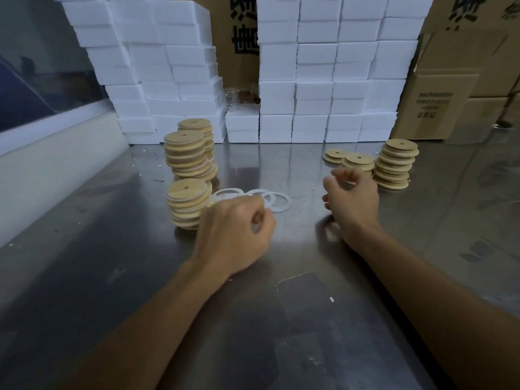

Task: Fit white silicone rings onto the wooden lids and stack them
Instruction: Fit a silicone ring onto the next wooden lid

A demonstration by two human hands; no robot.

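**What the view keeps back**

The left hand [235,235] is smeared by motion, its fingers curled under, so whether it pinches anything cannot be told; it also covers the near edge of the white rings [254,197] lying just behind it. The right hand [351,197] is blurred too, and a pale sliver at its fingertips is too vague to name. Behind that hand, the lower lids of the short lid stack [358,161] are hidden. Left of the rings, the rear tall lid stack [197,128] is half masked by the one before it. Beyond the rings, glassware [235,98] between the foam blocks [157,80] is faint, and the carton print [243,26] is cut off by the blocks.
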